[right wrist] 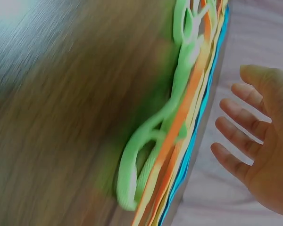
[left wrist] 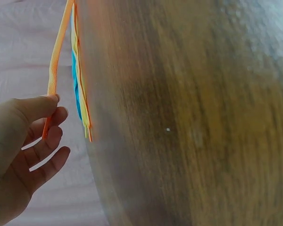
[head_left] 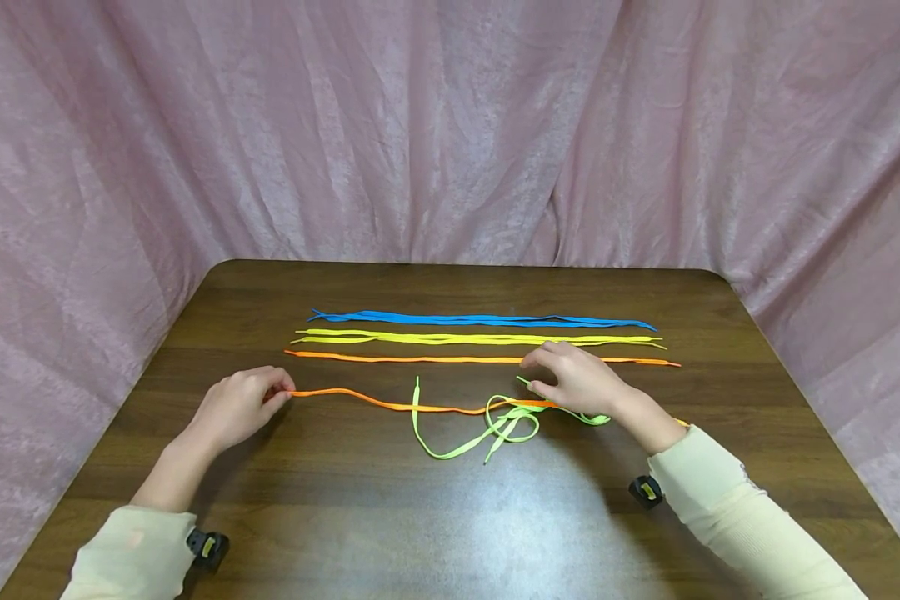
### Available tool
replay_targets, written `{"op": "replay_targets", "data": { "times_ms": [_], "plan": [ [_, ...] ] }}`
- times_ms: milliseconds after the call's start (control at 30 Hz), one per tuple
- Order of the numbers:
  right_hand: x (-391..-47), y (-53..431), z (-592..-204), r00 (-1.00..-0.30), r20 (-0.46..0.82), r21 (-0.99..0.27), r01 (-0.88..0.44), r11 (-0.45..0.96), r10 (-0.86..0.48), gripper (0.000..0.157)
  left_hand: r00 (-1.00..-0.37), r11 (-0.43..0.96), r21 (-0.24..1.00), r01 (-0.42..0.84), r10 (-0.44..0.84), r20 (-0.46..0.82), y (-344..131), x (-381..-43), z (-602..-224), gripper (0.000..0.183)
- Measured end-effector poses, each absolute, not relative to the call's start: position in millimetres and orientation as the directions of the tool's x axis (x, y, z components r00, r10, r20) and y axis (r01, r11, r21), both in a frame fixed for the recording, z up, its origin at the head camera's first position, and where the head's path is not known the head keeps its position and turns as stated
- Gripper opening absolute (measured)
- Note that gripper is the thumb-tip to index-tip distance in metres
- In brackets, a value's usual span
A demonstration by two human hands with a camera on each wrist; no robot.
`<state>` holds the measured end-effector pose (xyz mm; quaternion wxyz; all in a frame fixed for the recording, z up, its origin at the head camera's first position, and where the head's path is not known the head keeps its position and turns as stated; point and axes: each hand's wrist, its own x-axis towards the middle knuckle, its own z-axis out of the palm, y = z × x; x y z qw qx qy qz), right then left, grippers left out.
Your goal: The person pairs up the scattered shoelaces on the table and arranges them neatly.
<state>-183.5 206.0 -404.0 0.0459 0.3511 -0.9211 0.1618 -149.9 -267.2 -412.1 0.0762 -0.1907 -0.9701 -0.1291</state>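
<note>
Your left hand (head_left: 232, 408) pinches the left end of the near orange lace (head_left: 367, 400) between thumb and forefinger, its other fingers loosely bent. From there the lace runs to the right across the table (head_left: 345, 517), wavy at first, passes over the light green lacing (head_left: 450, 454) and goes on beneath your right hand (head_left: 581, 379). That hand is empty, its fingers apart and slightly bent, held above the right part of the green tangle.

The green lacing lies in loose loops near the middle, with one strand curving out to the left and its tip pointing to the far side. Beyond your hands, three rows stretch from left to right: a single far orange lace (head_left: 420, 359), then the yellow laces (head_left: 435, 338), then the blue laces (head_left: 450, 319) farthest from you. A pink curtain (head_left: 420, 125) hangs behind the table's far edge.
</note>
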Motion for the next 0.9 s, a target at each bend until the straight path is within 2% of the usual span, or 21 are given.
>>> {"op": "replay_targets", "data": {
  "times_ms": [400,700,900],
  "plan": [
    [-178,153,-419,-0.623,0.209,-0.162,-0.782,0.602,-0.753,0.03,-0.916,0.895,0.219,0.389,0.35,0.198,-268,-148,-416,0.009],
    [-174,130,-426,-0.629,0.131,-0.146,-0.776,0.613,-0.766,0.03,-0.92,0.897,0.225,0.381,0.343,0.191,-269,-147,-416,0.009],
    [-174,121,-431,-0.616,0.151,-0.085,-0.787,0.611,-0.773,0.022,-0.915,0.892,0.227,0.391,0.351,0.198,-269,-147,-417,0.009]
  ]
}}
